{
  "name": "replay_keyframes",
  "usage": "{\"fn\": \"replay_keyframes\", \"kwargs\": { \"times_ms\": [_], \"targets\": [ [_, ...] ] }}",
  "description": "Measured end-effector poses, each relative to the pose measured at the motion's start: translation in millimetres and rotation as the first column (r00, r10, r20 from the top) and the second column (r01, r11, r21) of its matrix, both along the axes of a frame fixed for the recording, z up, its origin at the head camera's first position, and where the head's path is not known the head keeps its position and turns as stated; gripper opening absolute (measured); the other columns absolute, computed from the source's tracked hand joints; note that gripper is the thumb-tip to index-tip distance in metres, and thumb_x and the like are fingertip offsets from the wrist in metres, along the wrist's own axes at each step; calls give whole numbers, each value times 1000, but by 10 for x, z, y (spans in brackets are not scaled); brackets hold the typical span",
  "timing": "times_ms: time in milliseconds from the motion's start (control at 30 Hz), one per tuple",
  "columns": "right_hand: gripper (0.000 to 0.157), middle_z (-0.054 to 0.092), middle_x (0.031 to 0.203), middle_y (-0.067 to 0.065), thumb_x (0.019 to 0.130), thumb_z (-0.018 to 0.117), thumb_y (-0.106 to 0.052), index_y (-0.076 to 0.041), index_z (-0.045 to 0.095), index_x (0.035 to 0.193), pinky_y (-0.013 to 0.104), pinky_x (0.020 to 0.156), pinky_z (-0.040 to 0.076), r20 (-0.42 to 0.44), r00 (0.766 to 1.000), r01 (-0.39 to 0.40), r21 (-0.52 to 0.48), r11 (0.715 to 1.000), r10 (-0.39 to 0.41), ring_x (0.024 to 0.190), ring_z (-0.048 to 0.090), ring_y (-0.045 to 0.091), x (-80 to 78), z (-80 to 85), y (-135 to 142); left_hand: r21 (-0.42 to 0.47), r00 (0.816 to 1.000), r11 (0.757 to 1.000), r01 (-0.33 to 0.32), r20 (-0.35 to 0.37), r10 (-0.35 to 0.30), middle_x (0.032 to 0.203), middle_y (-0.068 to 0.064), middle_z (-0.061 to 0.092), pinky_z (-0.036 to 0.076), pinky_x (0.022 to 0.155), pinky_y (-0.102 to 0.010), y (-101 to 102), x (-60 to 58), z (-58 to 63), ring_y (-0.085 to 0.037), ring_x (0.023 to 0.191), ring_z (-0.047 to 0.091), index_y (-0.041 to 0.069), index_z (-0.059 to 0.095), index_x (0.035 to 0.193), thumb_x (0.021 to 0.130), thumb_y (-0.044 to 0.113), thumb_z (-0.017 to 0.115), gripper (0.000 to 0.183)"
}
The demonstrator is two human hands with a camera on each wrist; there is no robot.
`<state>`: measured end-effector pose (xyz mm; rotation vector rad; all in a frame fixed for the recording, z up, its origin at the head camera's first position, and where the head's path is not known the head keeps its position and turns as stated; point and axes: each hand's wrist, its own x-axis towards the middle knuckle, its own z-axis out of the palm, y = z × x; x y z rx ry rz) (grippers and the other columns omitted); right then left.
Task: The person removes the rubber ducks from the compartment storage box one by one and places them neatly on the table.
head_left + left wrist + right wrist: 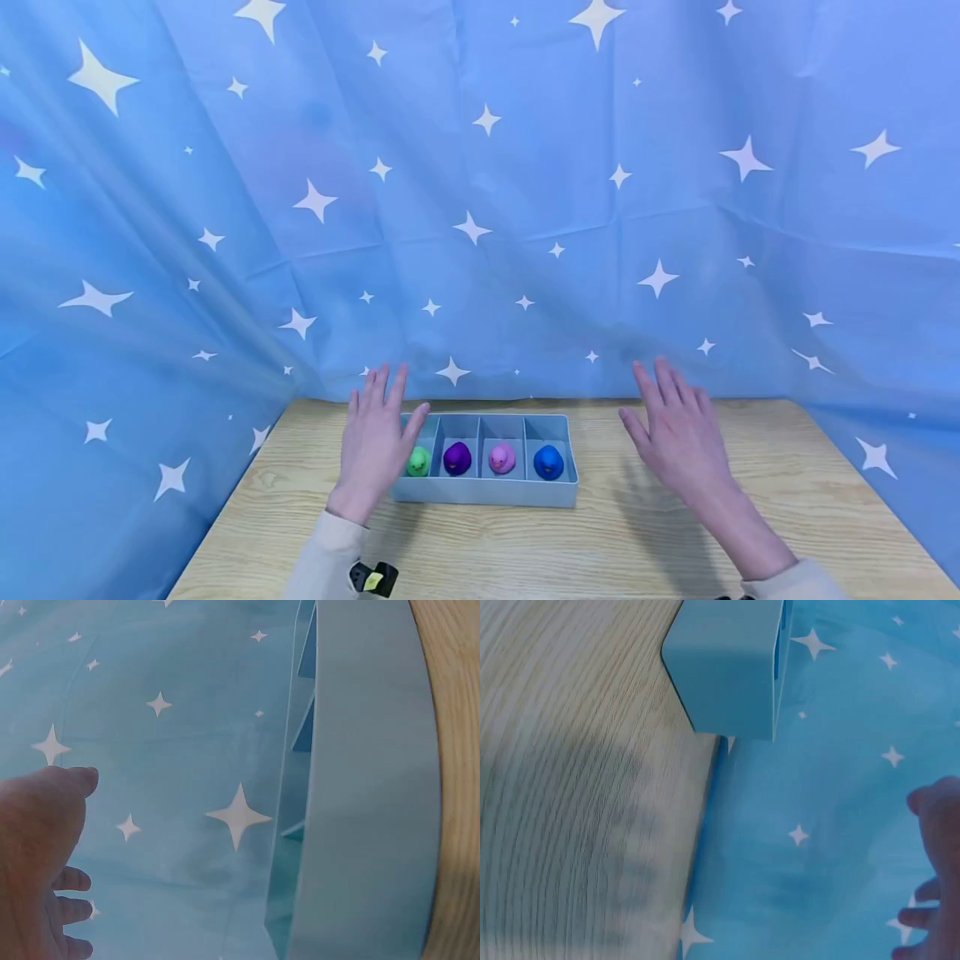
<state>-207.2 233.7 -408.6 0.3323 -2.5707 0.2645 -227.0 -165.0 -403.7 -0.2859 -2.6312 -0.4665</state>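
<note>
Hovering, the left hand [377, 443] partly hides the tray [487, 492].

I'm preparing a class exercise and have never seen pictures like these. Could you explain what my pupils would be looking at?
No robot arm here: these are a person's own bare hands. The widest picture comes from a head-worn camera looking forward and down. The other two come from cameras on the left and right wrists, each showing part of that hand and the box.

On the wooden table stands a pale blue box with four compartments, one toy duck in each: green, purple, pink and blue. Behind hangs a starry cloth.

The left hand and right hand are spread, holding nothing.
</note>
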Motion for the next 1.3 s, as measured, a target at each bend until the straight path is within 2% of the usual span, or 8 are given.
{"fn": "replay_keyframes", "kwargs": {
  "times_ms": [133,267,567,667,767,967,1200,1300],
  "targets": [
    [68,33,154,37,102,63,-27,6,35,154,70,108,33,30,998,-54,-133,990,59,135,37,57,-19,-36,-38,105,1000,994,17,0,-17,160,-25,35,30,115,-63,-119,-2,-86,-45,147,32,7,36,159,104,42,59,69],
    [67,31,157,34,104,62,-29,2,33,157,73,107,31,92,990,-77,-278,957,107,139,32,57,-35,-81,-58,200,1000,980,11,15,-14,159,-24,35,41,107,-65,-231,26,-176,-45,143,39,7,36,159,103,43,61,71],
    [68,36,158,29,103,65,-27,3,35,156,67,115,26,139,967,-139,-415,899,214,143,32,52,-155,-314,-102,336,995,941,-32,100,-2,161,-23,34,38,110,-65,-405,43,-418,-47,142,39,8,33,161,105,47,56,72],
    [67,40,155,30,101,67,-23,6,37,154,66,108,37,151,960,-144,-455,879,236,137,42,51,-200,-409,-140,378,991,924,-52,136,0,160,-25,34,35,111,-65,-448,30,-529,-48,142,38,7,32,161,104,49,55,74],
    [67,47,149,31,99,70,-19,8,39,152,62,101,47,172,951,-141,-495,858,256,127,53,49,-232,-477,-198,444,986,895,-54,165,-23,160,-26,34,32,114,-63,-487,6,-643,-48,143,36,4,32,160,105,46,57,74],
    [63,56,139,29,95,75,-13,8,46,147,57,97,52,188,936,-147,-559,816,298,118,62,45,-273,-570,-329,599,965,800,-32,226,-131,161,-27,32,36,113,-59,-531,-41,-834,-48,144,34,0,30,159,106,37,57,70],
    [58,62,130,29,90,78,-3,10,53,141,51,92,56,168,922,-187,-596,781,350,109,68,43,-332,-688,-488,693,939,719,-60,283,-195,166,-19,26,37,113,-56,-538,-51,-922,-46,146,33,6,26,162,107,38,56,71],
    [56,64,128,27,90,79,-3,8,55,140,50,91,57,185,915,-184,-602,777,360,106,69,40,-334,-699,-554,712,929,697,-83,309,-205,167,-15,25,37,113,-55,-527,-60,-951,-44,146,34,9,25,163,107,36,56,69]
  ]
}}
